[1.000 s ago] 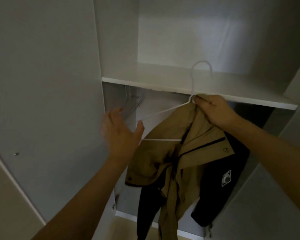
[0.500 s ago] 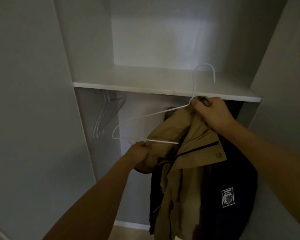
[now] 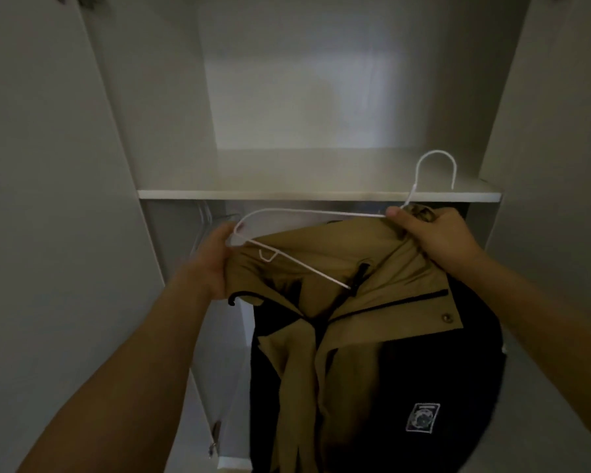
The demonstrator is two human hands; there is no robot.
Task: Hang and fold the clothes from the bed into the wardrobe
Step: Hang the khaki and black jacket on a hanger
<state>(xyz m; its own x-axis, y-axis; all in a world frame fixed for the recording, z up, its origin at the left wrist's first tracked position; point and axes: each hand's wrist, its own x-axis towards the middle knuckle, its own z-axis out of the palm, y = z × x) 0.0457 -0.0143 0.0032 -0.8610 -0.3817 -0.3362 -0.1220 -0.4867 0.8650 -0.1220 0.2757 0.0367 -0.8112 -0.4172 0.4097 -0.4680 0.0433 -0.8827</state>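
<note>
The tan jacket (image 3: 325,264) is up at chest height in front of the open wardrobe (image 3: 321,194), half-dressed onto a white wire hanger (image 3: 307,213). One shoulder looks seated — the collar end is bunched under the hanger's neck — but the other arm of the hanger pokes out bare past the fabric on the left, and the lower bar lies across the outside of the cloth. The right hand (image 3: 434,237) is clamped on the collar and the hanger's neck together, hook standing up in front of the shelf edge. The left hand (image 3: 215,261) grips the jacket's loose shoulder right at the hanger's left tip, fingers curled into the cloth, apparently ready to pull it over.

Behind the tan one, a black jacket with a small white patch (image 3: 423,387) appears to be hanging already in the wardrobe's lower section, and spare wire hangers (image 3: 202,227) dangle at the far left, dim and hard to count.

So: one garment apparently hung, this one mid-fit. Still to come — seat the second shoulder, hook it on the rail, which is hidden under the shelf. The bed is out of view, so what remains there I cannot tell.
</note>
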